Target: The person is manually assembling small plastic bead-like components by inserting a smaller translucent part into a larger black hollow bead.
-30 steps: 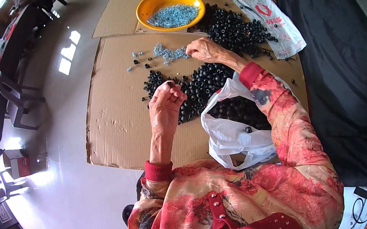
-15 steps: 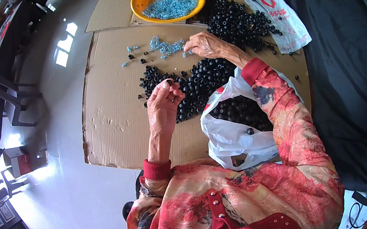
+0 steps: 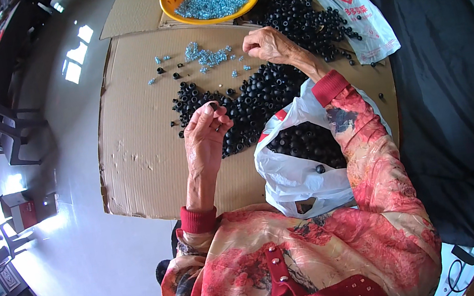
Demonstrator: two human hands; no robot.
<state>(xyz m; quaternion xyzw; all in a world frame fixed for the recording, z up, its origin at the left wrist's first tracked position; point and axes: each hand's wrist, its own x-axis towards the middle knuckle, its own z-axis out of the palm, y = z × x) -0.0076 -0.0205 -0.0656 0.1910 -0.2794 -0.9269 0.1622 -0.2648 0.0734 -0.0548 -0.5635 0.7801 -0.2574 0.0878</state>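
Note:
My left hand [image 3: 202, 132] is closed, pinching a small black hollow cap [image 3: 214, 106] between thumb and fingertips. It hovers over the near pile of black round caps [image 3: 266, 95]. Farther off to the right, my right hand [image 3: 271, 45] has its fingers curled together; whatever is between the fingertips is hidden or too small to name. Just left of it, small clear-blue plastic pieces [image 3: 207, 56] lie loose on the cardboard [image 3: 134, 127]. More such pieces fill the yellow bowl [image 3: 167, 5] at the far side.
A second heap of black caps [image 3: 307, 22] spreads beyond my right hand. Beside it lies a flattened white plastic bag [image 3: 373, 36]. An open white bag [image 3: 285, 180] holding black caps sits under my right forearm. Black cloth [image 3: 445, 90] hangs along the right; chairs [image 3: 14, 130] stand far left.
My right hand has drawn back from the loose blue pieces, slightly up and to the right, its fingers curling in. My left hand keeps the cap in nearly the same place.

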